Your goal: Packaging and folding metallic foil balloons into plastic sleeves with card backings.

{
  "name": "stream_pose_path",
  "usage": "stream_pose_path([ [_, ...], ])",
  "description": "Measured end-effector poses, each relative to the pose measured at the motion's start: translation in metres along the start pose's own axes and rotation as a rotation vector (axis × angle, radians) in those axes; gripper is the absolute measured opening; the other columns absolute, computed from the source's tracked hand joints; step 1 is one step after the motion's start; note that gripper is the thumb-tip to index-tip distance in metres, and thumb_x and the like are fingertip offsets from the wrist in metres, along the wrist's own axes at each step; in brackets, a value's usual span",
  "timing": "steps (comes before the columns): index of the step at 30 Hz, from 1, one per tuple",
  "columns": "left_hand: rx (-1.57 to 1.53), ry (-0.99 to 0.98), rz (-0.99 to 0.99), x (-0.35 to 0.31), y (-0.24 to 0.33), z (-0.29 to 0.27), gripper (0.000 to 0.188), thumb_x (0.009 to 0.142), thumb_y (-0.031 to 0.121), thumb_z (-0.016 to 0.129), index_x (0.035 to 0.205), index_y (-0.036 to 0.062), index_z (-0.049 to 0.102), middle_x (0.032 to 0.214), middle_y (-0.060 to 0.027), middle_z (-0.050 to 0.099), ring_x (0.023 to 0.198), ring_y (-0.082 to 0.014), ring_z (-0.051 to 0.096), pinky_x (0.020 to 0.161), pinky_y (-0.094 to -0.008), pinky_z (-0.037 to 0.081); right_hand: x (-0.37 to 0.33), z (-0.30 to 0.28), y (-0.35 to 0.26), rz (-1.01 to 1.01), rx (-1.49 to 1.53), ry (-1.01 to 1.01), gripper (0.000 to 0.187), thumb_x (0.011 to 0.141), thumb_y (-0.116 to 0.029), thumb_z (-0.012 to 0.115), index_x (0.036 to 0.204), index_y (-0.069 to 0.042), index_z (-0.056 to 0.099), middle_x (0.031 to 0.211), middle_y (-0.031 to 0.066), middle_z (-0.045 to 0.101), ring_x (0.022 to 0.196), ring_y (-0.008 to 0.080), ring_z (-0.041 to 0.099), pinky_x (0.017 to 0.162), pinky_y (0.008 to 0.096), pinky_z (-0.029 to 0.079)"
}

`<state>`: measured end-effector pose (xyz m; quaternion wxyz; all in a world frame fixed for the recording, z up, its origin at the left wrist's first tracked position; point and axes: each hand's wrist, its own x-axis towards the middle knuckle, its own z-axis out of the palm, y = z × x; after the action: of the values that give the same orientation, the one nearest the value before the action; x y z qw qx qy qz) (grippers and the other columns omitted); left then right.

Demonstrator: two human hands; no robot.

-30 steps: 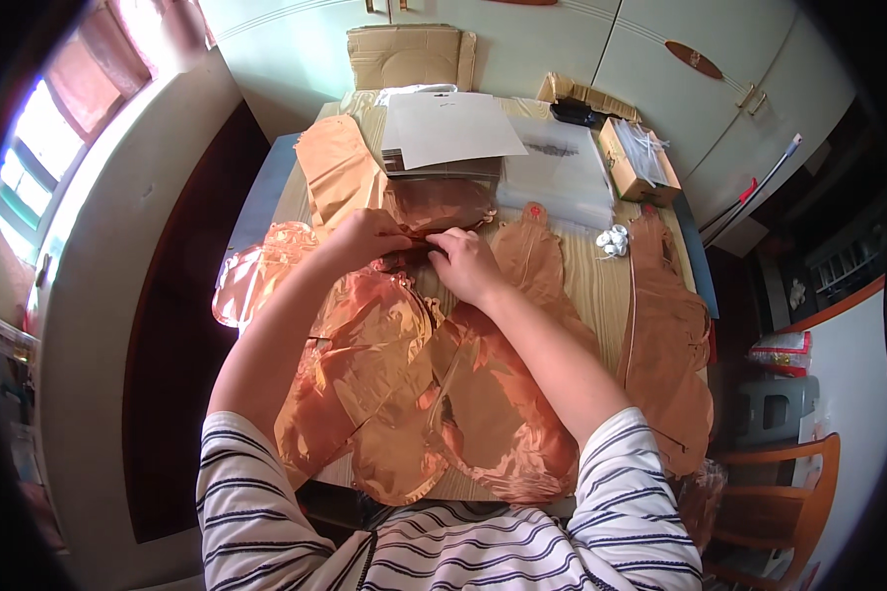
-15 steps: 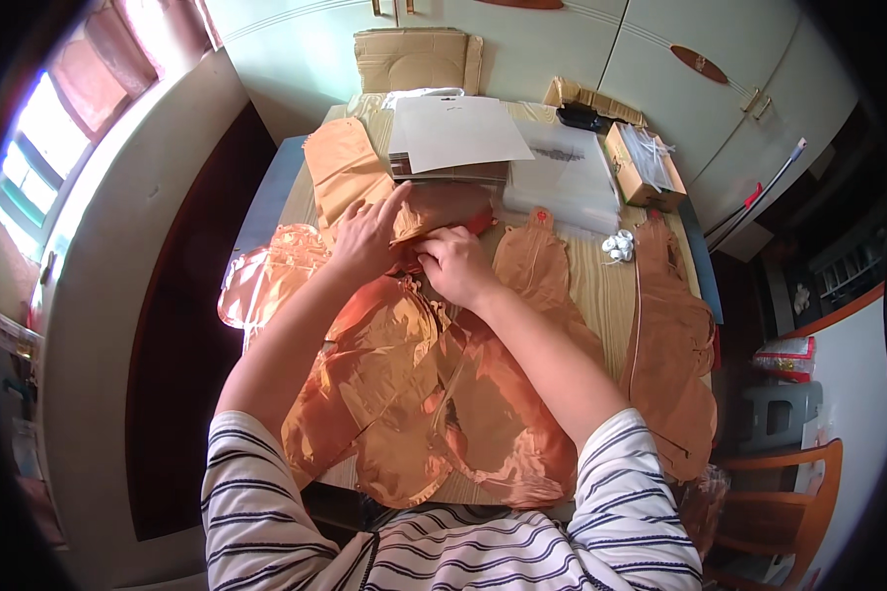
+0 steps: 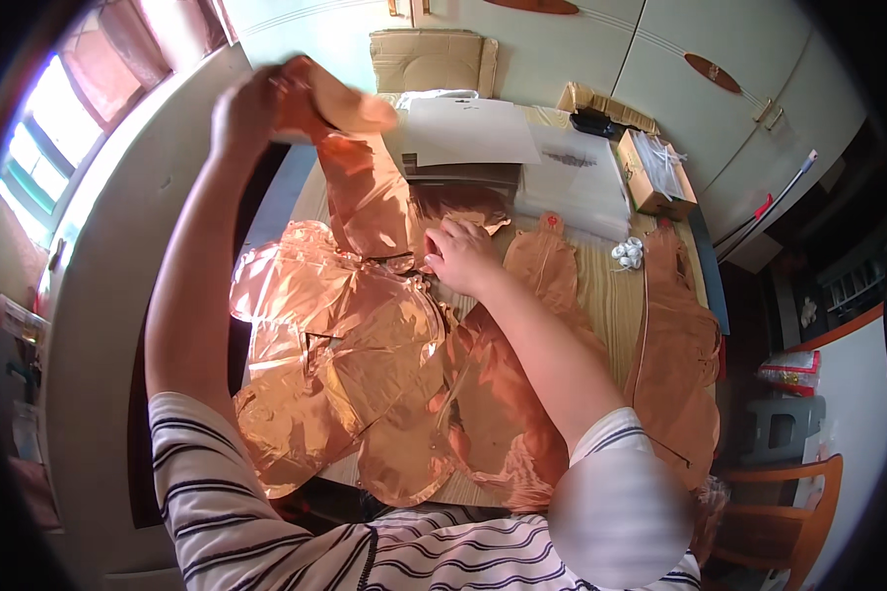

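Note:
Flat, shiny copper-coloured foil balloons (image 3: 394, 364) lie spread and overlapping over the near part of the table. My left hand (image 3: 244, 116) is raised beyond the table's far left corner, its fingers closed on the end of a long foil balloon (image 3: 365, 197). That balloon stretches from the hand down to the middle of the pile, its raised end folding over and blurred. At the centre, my right hand (image 3: 460, 254) rests with curled fingers on the gathered foil; what its fingertips pinch is hidden. Right of it lies another flat foil balloon (image 3: 542, 266) with a narrow tab.
A white card sheet (image 3: 468, 133) and clear plastic bags (image 3: 574, 187) lie at the back. An open box of clear sticks (image 3: 652, 175) and a black object (image 3: 596, 122) stand back right. White ribbon rolls (image 3: 628, 254) sit near a foil stack (image 3: 675, 355). A wooden chair (image 3: 803, 522) stands right.
My left hand has swung from the centre up to the far left, pulling the foil balloon's end along and unfolding it. My right hand has stayed near the middle.

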<state>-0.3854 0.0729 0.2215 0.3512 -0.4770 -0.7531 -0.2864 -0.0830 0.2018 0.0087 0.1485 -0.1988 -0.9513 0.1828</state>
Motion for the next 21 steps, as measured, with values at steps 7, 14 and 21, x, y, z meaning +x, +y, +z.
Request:
stream_pose_path([
  [7, 0.225, -0.074, 0.298, 0.026, 0.057, -0.07, 0.021, 0.101, 0.016, 0.053, 0.111, 0.0077, 0.07, 0.101, -0.0092, 0.074, 0.091, -0.0279, 0.072, 0.079, -0.038, 0.056, -0.002, -0.031, -0.007, 0.088, 0.395, 0.429, 0.055, 0.092, -0.037, 0.067, 0.128, 0.004, 0.06, 0.124, 0.0234, 0.064, 0.115, 0.0405, 0.06, 0.101, 0.0475, 0.048],
  [14, -0.292, -0.219, 0.564, -0.066, 0.175, -0.087, 0.014, 0.087, 0.012, 0.065, 0.102, 0.0101, 0.067, 0.087, -0.0059, 0.068, 0.08, -0.0292, 0.069, 0.076, -0.0419, 0.054, -0.094, -0.217, -0.106, -0.376, -0.311, 0.819, 0.064, 0.076, -0.024, 0.082, 0.132, -0.003, 0.058, 0.123, 0.0173, 0.064, 0.116, 0.0341, 0.061, 0.107, 0.0465, 0.042],
  [21, -0.404, -0.049, 0.591, -0.165, 0.259, -0.109, 0.051, 0.076, 0.009, 0.069, 0.126, 0.0047, 0.063, 0.127, -0.0098, 0.064, 0.118, -0.0265, 0.06, 0.101, -0.0461, 0.044, -0.144, -0.218, -0.049, -0.122, 0.074, 0.287, 0.02, 0.083, -0.008, 0.072, 0.102, -0.007, 0.072, 0.08, 0.0117, 0.071, 0.072, 0.0248, 0.068, 0.067, 0.0351, 0.053],
])
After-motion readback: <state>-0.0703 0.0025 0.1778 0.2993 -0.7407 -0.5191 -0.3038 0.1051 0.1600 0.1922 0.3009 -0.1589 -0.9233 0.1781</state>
